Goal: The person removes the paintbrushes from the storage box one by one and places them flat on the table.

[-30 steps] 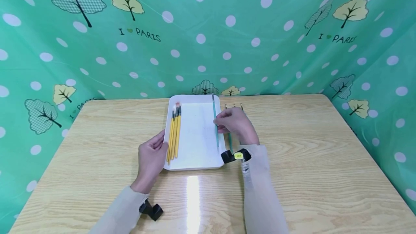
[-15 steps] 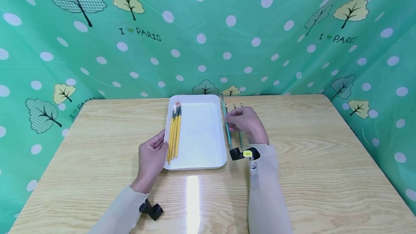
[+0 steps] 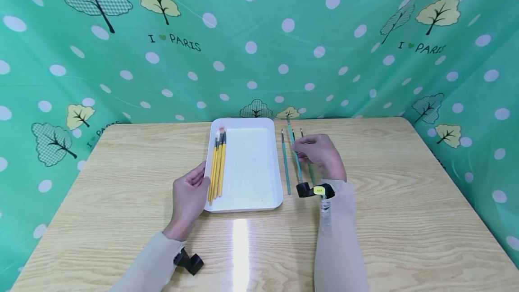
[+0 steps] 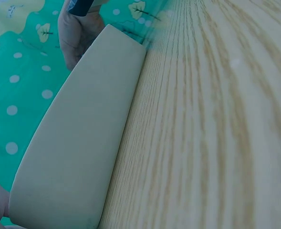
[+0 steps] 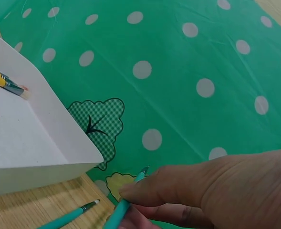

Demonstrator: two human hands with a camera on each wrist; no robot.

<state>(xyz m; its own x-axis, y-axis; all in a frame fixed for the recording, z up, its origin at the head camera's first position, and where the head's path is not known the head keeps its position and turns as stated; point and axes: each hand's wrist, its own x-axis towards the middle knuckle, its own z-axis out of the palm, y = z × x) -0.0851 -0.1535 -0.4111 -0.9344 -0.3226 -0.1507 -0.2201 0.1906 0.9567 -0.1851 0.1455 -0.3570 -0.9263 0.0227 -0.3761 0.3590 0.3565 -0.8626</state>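
Observation:
My left hand (image 3: 190, 197) holds the left edge of a white tray (image 3: 253, 206), thumb at the rim; the tray's outer wall (image 4: 78, 133) fills much of the left wrist view. Several yellow-handled paintbrushes (image 3: 217, 166) lie side by side along the tray's left side. Between thumb and fingers, my right hand (image 3: 320, 154) pinches a thin teal paintbrush (image 5: 116, 214) to the right of the tray, bristles pointing away. A second teal paintbrush (image 3: 286, 166) lies on the table between the tray and this hand. More teal brushes are partly hidden by the right hand.
The wooden table (image 3: 405, 202) reaches back to a green dotted curtain (image 3: 259, 48) that hangs right behind the tray and brushes. A similar curtain side (image 3: 482, 116) borders the table on the right.
The right hand has moved right with its teal paintbrush, from above the tray's right side to above the teal brushes on the table. The left hand and tray have stayed put.

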